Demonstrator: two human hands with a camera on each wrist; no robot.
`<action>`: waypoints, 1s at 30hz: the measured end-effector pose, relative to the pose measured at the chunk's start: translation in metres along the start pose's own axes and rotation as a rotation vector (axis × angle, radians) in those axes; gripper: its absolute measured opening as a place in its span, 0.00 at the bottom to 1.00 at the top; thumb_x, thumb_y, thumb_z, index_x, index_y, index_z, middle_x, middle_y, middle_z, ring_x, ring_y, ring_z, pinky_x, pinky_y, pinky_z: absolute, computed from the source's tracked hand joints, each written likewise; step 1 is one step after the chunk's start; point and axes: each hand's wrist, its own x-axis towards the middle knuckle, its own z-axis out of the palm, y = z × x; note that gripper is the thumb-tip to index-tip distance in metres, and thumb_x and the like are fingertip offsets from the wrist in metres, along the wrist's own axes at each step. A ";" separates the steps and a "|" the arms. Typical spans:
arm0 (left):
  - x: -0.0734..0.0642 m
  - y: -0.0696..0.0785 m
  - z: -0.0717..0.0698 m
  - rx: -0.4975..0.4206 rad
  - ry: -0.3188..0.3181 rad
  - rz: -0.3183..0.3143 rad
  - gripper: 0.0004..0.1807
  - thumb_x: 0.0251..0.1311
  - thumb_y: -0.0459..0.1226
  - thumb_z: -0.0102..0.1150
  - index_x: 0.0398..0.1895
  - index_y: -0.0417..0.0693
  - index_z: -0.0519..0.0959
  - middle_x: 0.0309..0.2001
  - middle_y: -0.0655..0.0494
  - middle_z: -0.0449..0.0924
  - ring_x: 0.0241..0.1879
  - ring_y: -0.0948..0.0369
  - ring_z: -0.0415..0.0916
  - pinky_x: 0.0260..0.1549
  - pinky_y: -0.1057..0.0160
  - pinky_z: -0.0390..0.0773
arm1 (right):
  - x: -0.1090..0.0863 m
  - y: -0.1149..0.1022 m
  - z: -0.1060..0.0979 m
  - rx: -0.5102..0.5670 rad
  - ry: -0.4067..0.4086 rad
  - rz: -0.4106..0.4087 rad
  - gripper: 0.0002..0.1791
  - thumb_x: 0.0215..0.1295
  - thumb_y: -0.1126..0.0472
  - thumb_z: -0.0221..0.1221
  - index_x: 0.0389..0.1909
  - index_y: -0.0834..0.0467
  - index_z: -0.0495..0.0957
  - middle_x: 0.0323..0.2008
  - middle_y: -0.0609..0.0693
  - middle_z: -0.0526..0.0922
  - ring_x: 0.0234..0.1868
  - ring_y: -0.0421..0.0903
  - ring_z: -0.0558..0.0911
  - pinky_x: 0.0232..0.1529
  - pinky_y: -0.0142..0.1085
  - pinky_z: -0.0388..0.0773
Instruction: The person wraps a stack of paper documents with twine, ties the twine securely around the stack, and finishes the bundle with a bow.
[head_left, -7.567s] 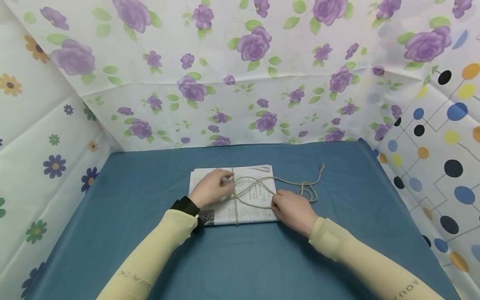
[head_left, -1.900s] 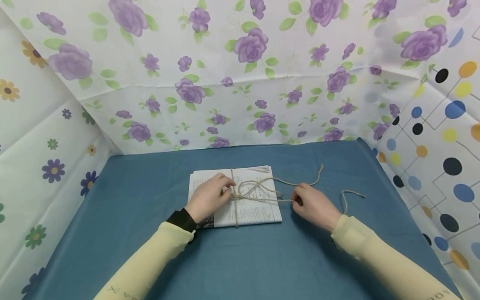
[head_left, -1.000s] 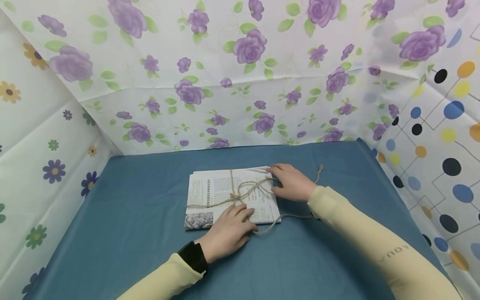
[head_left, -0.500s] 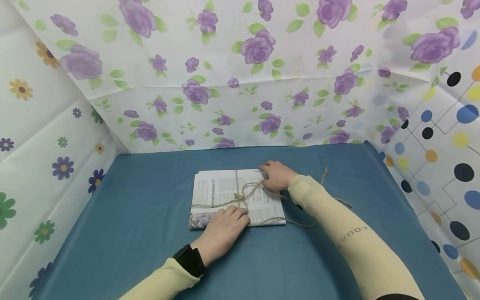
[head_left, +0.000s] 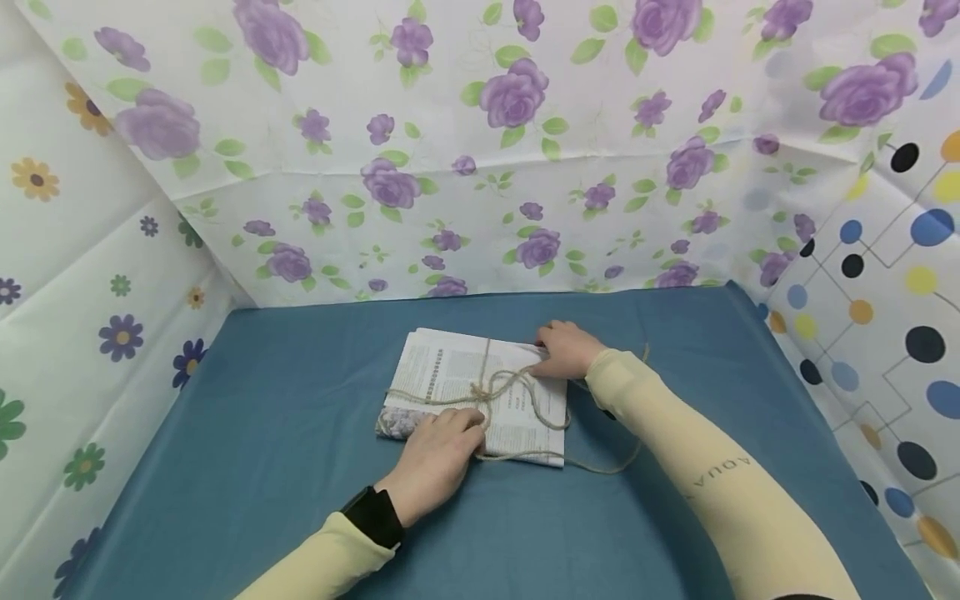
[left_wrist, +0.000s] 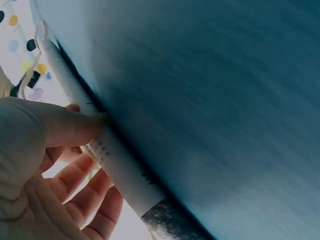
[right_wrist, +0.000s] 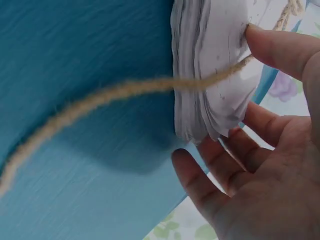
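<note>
A folded newspaper stack (head_left: 450,358), bound with brown twine (head_left: 487,392) knotted near its middle, lies slightly turned on the blue cloth. My left hand (head_left: 438,454) grips its front edge, thumb against the folded side and fingers over the top; the left wrist view shows that thumb (left_wrist: 75,125) on the fold. At the far right corner my right hand (head_left: 570,350) holds the papers, its thumb (right_wrist: 280,47) on top and its other fingers at the layered edge. One loose twine end runs left over the papers; another curves off the front right.
Blue cloth (head_left: 300,467) covers the table around the stack. A floral sheet (head_left: 450,208) hangs behind, with a flower-print sheet (head_left: 97,350) at the left and a dotted one (head_left: 885,333) at the right.
Earlier the right hand pulled twine rightward while the left held near the knot. Both hands then moved to the stack's edges, and the stack has turned clockwise over the last half second.
</note>
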 end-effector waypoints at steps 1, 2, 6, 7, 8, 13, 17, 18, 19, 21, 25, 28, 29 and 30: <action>-0.001 -0.002 0.000 -0.004 0.010 0.002 0.10 0.69 0.30 0.61 0.30 0.54 0.77 0.52 0.49 0.80 0.48 0.50 0.78 0.40 0.53 0.76 | -0.003 0.001 -0.001 0.015 -0.004 0.007 0.35 0.69 0.41 0.64 0.66 0.61 0.74 0.61 0.61 0.74 0.63 0.60 0.73 0.60 0.54 0.73; -0.001 -0.005 0.000 -0.007 0.017 0.000 0.11 0.69 0.30 0.62 0.30 0.54 0.77 0.53 0.48 0.80 0.49 0.50 0.78 0.41 0.52 0.77 | -0.007 0.003 -0.001 0.028 -0.010 0.019 0.35 0.69 0.41 0.65 0.66 0.62 0.74 0.59 0.61 0.75 0.61 0.60 0.74 0.59 0.53 0.73; -0.001 -0.016 0.000 -0.032 0.035 -0.024 0.12 0.69 0.29 0.62 0.28 0.54 0.78 0.50 0.47 0.78 0.44 0.50 0.76 0.42 0.52 0.77 | -0.020 0.010 0.000 0.097 -0.033 0.073 0.35 0.66 0.41 0.67 0.61 0.63 0.75 0.53 0.59 0.77 0.53 0.56 0.78 0.52 0.51 0.76; -0.001 -0.018 -0.001 -0.044 0.035 -0.037 0.12 0.69 0.29 0.63 0.28 0.54 0.78 0.48 0.48 0.78 0.42 0.51 0.75 0.40 0.53 0.77 | -0.023 0.012 0.001 0.106 -0.041 0.088 0.35 0.65 0.40 0.67 0.60 0.63 0.75 0.51 0.58 0.77 0.51 0.54 0.78 0.50 0.50 0.77; -0.001 -0.021 -0.001 -0.053 0.032 -0.053 0.12 0.68 0.28 0.63 0.28 0.54 0.78 0.46 0.49 0.77 0.41 0.52 0.73 0.37 0.55 0.76 | -0.026 0.013 0.003 0.115 -0.049 0.101 0.35 0.65 0.39 0.67 0.59 0.62 0.74 0.50 0.57 0.78 0.48 0.53 0.79 0.48 0.50 0.77; 0.003 -0.031 -0.007 -0.129 -0.003 -0.142 0.14 0.68 0.24 0.60 0.29 0.51 0.76 0.40 0.52 0.72 0.31 0.60 0.68 0.27 0.61 0.71 | -0.041 0.014 0.007 0.141 -0.079 0.139 0.35 0.63 0.36 0.67 0.54 0.61 0.74 0.44 0.55 0.79 0.40 0.50 0.80 0.42 0.49 0.78; 0.008 -0.040 -0.007 -0.183 -0.016 -0.154 0.15 0.70 0.22 0.55 0.29 0.49 0.74 0.39 0.51 0.69 0.27 0.62 0.64 0.25 0.63 0.67 | -0.052 0.012 0.012 0.123 -0.078 0.150 0.39 0.61 0.33 0.67 0.55 0.62 0.75 0.43 0.55 0.81 0.40 0.52 0.82 0.41 0.50 0.79; 0.010 -0.043 -0.006 -0.191 -0.017 -0.146 0.15 0.70 0.21 0.54 0.28 0.48 0.74 0.39 0.51 0.68 0.26 0.62 0.63 0.25 0.63 0.67 | -0.054 0.012 0.013 0.113 -0.076 0.151 0.40 0.60 0.32 0.66 0.56 0.63 0.75 0.44 0.56 0.82 0.41 0.52 0.82 0.41 0.50 0.79; 0.012 -0.046 -0.006 -0.192 -0.020 -0.138 0.15 0.70 0.21 0.53 0.28 0.48 0.73 0.39 0.51 0.68 0.26 0.62 0.63 0.26 0.63 0.67 | -0.056 0.012 0.015 0.101 -0.074 0.149 0.41 0.60 0.31 0.66 0.57 0.63 0.76 0.44 0.56 0.82 0.42 0.53 0.82 0.42 0.51 0.79; 0.016 -0.051 -0.005 -0.196 -0.023 -0.122 0.16 0.69 0.20 0.51 0.28 0.47 0.73 0.39 0.51 0.67 0.27 0.61 0.63 0.26 0.62 0.67 | -0.059 0.012 0.018 0.084 -0.072 0.143 0.40 0.59 0.29 0.65 0.53 0.62 0.78 0.42 0.56 0.83 0.40 0.53 0.83 0.41 0.51 0.79; 0.024 -0.060 -0.005 -0.200 -0.043 -0.095 0.16 0.69 0.18 0.49 0.27 0.45 0.74 0.40 0.49 0.69 0.27 0.60 0.64 0.27 0.60 0.68 | -0.064 0.008 0.022 0.065 -0.080 0.143 0.34 0.58 0.26 0.64 0.38 0.55 0.79 0.30 0.51 0.80 0.30 0.49 0.80 0.33 0.47 0.76; 0.030 -0.065 -0.005 -0.200 -0.066 -0.082 0.16 0.68 0.17 0.50 0.27 0.45 0.74 0.41 0.48 0.70 0.28 0.59 0.64 0.28 0.59 0.68 | -0.067 0.006 0.025 0.055 -0.080 0.148 0.32 0.57 0.25 0.64 0.29 0.52 0.77 0.23 0.49 0.78 0.25 0.47 0.77 0.29 0.43 0.73; 0.031 -0.066 -0.005 -0.197 -0.075 -0.078 0.16 0.68 0.17 0.50 0.28 0.45 0.74 0.41 0.48 0.70 0.28 0.59 0.65 0.28 0.59 0.69 | -0.068 0.005 0.026 0.049 -0.077 0.143 0.32 0.57 0.25 0.64 0.26 0.52 0.77 0.22 0.48 0.78 0.23 0.47 0.76 0.27 0.43 0.72; 0.033 -0.067 -0.005 -0.194 -0.083 -0.073 0.17 0.67 0.17 0.50 0.28 0.45 0.74 0.41 0.48 0.70 0.28 0.59 0.65 0.29 0.59 0.69 | -0.069 0.004 0.026 0.046 -0.075 0.143 0.32 0.57 0.25 0.64 0.24 0.52 0.76 0.21 0.48 0.77 0.22 0.46 0.76 0.26 0.42 0.72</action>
